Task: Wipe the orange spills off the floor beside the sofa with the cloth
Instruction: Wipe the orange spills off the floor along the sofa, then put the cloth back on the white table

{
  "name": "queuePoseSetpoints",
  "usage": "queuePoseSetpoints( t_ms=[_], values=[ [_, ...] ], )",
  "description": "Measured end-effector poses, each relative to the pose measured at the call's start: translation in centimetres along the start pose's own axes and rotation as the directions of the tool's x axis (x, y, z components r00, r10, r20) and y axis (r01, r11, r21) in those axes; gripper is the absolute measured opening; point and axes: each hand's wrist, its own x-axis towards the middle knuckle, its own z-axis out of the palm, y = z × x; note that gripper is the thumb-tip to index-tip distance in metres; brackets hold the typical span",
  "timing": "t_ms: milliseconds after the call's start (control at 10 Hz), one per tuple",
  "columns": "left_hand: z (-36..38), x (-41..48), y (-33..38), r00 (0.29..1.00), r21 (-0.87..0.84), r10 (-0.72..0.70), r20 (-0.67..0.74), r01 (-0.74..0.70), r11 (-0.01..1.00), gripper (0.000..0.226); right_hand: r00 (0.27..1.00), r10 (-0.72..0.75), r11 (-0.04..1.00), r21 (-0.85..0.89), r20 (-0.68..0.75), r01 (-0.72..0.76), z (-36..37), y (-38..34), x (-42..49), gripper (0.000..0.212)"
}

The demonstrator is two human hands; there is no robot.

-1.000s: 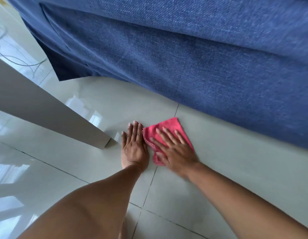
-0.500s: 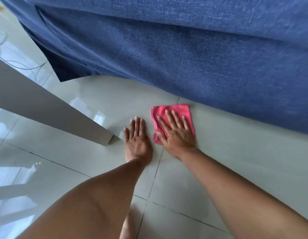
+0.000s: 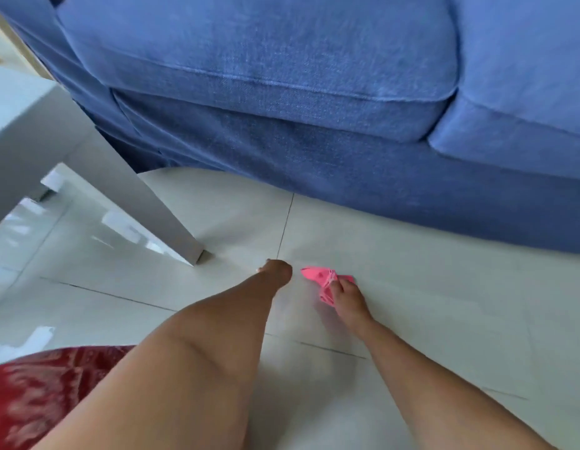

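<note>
The pink cloth [image 3: 318, 277] is bunched up in my right hand [image 3: 347, 298], which pinches it just above the white tiled floor [image 3: 428, 303] in front of the blue sofa [image 3: 314, 108]. My left hand [image 3: 277, 271] rests on the floor a little to the left of the cloth, seen end-on with its fingers mostly hidden behind the wrist. No orange spill shows on the tiles around the hands.
A white table leg [image 3: 181, 241] meets the floor left of my left hand, with the table top [image 3: 19, 102] above it. A red patterned garment [image 3: 38, 394] fills the bottom left corner. The sofa base runs close behind the hands.
My head has risen and the view has pulled back. My right hand went from pressing the cloth flat on the floor to gathering it into a bunch. The left hand stayed on the floor.
</note>
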Motion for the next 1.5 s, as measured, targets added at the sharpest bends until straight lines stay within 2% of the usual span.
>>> queuePoseSetpoints(
  t_ms=[100, 200, 300, 400, 500, 600, 700, 800, 900, 1000, 1100, 1200, 1300, 1400, 1500],
  values=[
    [-1.6, -8.5, 2.4, 0.998, -0.32, 0.035, 0.052, -0.016, 0.947, 0.047, 0.973, 0.218, 0.815, 0.534, 0.076, -0.225, -3.4, -3.1, -3.0, 0.03],
    [-2.6, -11.3, 1.8, 0.978, -0.531, 0.003, 0.208, 0.111, 0.84, 0.066, 0.981, 0.157, 0.621, 0.761, 0.113, -0.187, -6.3, -6.3, -5.6, 0.024],
    [-4.3, -13.9, 1.8, 0.916, -0.628, 0.072, 0.394, 0.211, 0.749, 0.087, 0.989, 0.039, 0.45, 0.881, 0.145, -0.147, -8.5, -10.8, -8.5, 0.038],
    [-5.7, -16.5, 2.4, 0.852, -0.74, 0.287, 0.438, 0.161, 0.653, 0.095, 0.99, -0.069, 0.414, 0.906, 0.122, -0.083, -9.9, -15.5, -11.4, 0.037],
    [-8.4, -19.7, 4.0, 0.854, -0.893, 0.482, 0.198, -0.047, 0.449, 0.072, 0.987, -0.141, 0.432, 0.902, 0.082, -0.014, -10.6, -19.8, -14.3, 0.023],
    [-12.7, -24.0, 4.3, 0.852, -0.894, 0.522, -0.053, -0.273, 0.355, 0.047, 0.973, -0.223, 0.463, 0.885, 0.061, 0.051, -11.1, -23.7, -16.9, 0.022],
    [-17.6, -27.7, 3.9, 0.825, -0.844, 0.534, -0.185, -0.412, 0.344, 0.031, 0.938, -0.341, 0.493, 0.862, 0.065, 0.12, -10.8, -27.7, -19.3, 0.017],
    [-22.9, -31.0, 1.9, 0.783, -0.786, 0.545, -0.301, -0.527, 0.323, 0.033, 0.896, -0.428, 0.474, 0.873, 0.116, 0.113, -9.3, -31.6, -21.4, 0.026],
    [-27.4, -33.7, -0.8, 0.747, -0.714, 0.559, -0.36, -0.607, 0.35, 0.038, 0.896, -0.426, 0.555, 0.819, 0.128, 0.147, -6.5, -35.4, -22.9, 0.043],
    [-31.0, -36.6, -4.1, 0.743, -0.662, 0.5, -0.445, -0.649, 0.374, 0.027, 0.905, -0.415, 0.635, 0.743, 0.095, 0.213, -2.6, -38.7, -24.6, 0.032],
    [-34.5, -38.5, -8.4, 0.745, -0.617, 0.4, -0.533, -0.666, 0.419, 0.043, 0.889, -0.441, 0.617, 0.76, 0.121, 0.203, 2.1, -41.4, -27.0, 0.019],
    [-37.1, -39.5, -13.0, 0.758, -0.576, 0.312, -0.572, -0.643, 0.506, 0.054, 0.886, -0.452, 0.572, 0.796, 0.106, 0.197, 6.4, -43.1, -28.8, 0.009],
    [-39.1, -39.7, -17.2, 0.8, -0.55, 0.205, -0.565, -0.549, 0.629, 0.052, 0.889, -0.435, 0.642, 0.742, 0.142, 0.195, 10.6, -43.6, -29.8, 0.006],
    [-40.1, -39.2, -20.7, 0.86, -0.531, 0.092, -0.501, -0.39, 0.752, 0.05, 0.888, -0.424, 0.719, 0.662, 0.178, 0.211, 14.0, -42.9, -30.4, 0.014],
    [-40.3, -37.2, -22.8, 0.872, -0.504, 0.0, -0.49, -0.283, 0.816, 0.059, 0.883, -0.408, 0.783, 0.587, 0.233, 0.207, 15.9, -42.3, -30.0, 0.021]
  ],
)
